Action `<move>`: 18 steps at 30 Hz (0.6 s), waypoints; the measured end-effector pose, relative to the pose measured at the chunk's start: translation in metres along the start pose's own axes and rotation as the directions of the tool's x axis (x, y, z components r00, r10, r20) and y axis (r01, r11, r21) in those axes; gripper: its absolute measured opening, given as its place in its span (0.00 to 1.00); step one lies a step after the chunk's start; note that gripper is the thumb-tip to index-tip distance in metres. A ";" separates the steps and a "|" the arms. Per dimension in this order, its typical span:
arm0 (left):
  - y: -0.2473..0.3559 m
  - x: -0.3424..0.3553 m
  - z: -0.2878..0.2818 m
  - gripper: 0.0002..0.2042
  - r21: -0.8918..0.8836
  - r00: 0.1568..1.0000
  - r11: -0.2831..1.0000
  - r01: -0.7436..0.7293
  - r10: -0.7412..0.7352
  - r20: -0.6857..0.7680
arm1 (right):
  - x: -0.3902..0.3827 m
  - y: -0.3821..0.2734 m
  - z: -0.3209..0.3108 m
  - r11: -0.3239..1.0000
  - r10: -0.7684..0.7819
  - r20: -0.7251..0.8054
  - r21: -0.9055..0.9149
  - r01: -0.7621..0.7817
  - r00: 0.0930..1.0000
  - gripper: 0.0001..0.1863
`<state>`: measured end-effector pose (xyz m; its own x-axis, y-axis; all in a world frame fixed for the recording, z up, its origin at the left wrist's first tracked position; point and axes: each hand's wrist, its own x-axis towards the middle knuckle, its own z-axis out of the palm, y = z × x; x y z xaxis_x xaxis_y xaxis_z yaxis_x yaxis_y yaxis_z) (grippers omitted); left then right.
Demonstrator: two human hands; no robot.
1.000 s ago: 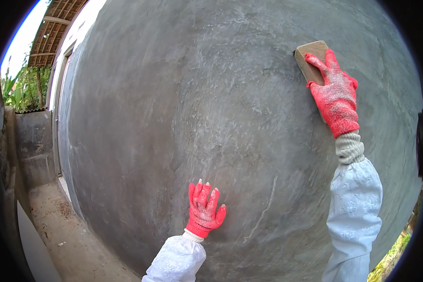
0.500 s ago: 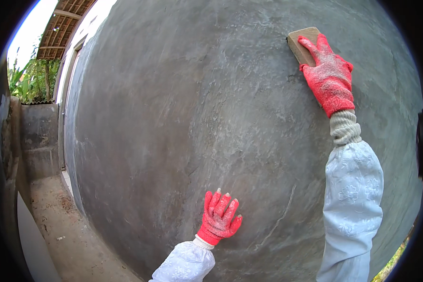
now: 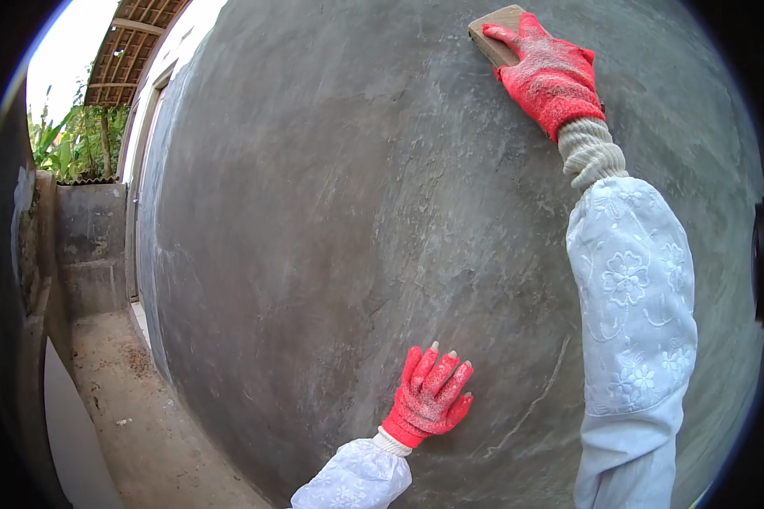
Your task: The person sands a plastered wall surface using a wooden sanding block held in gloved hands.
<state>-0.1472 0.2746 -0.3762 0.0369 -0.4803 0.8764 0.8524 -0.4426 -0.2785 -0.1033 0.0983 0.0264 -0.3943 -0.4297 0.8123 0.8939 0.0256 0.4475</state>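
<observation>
A rough grey cement-plastered wall fills most of the view. High on it, my right hand, in a dusty red glove with a knitted cuff, grips a flat tan wooden block laid against the plaster; its underside is hidden. The fingers spread over the block's top and edge. Lower down, my left hand, in a matching red glove with bare fingertips, rests flat on the wall with fingers spread and holds nothing. White embroidered sleeves cover both arms.
Left of the wall runs a narrow concrete passage with scattered debris. A low grey block wall closes its far end, with green plants behind. A tiled roof edge juts overhead. A pale panel leans at lower left.
My right hand has slid the wooden block up and to the left along the wall. My left hand stays flat on the plaster, while the whole view has shifted slightly.
</observation>
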 end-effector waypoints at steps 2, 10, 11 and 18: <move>-0.009 -0.002 -0.005 0.29 0.028 1.000 1.000 0.013 -0.014 0.013 | -0.024 -0.040 0.017 0.979 -0.197 0.053 0.065 0.193 0.979 0.24; -0.008 0.005 -0.008 0.28 0.015 0.998 0.999 0.041 -0.041 0.042 | -0.023 -0.056 0.010 0.944 -0.220 0.091 0.270 0.189 0.971 0.20; -0.002 0.006 -0.004 0.28 -0.009 0.999 1.000 0.026 -0.026 0.026 | -0.005 -0.024 0.005 0.923 -0.070 0.060 0.383 0.042 0.996 0.21; -0.004 0.003 -0.015 0.27 -0.054 0.995 0.995 0.079 -0.075 0.066 | -0.146 -0.114 -0.006 0.877 -0.479 0.396 0.178 0.446 0.784 0.31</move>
<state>-0.1580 0.2632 -0.3784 0.0075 -0.3943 0.9189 0.8230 -0.5195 -0.2297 -0.1462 0.1530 -0.1459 -0.8213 0.0081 0.5705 0.5704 -0.0083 0.8213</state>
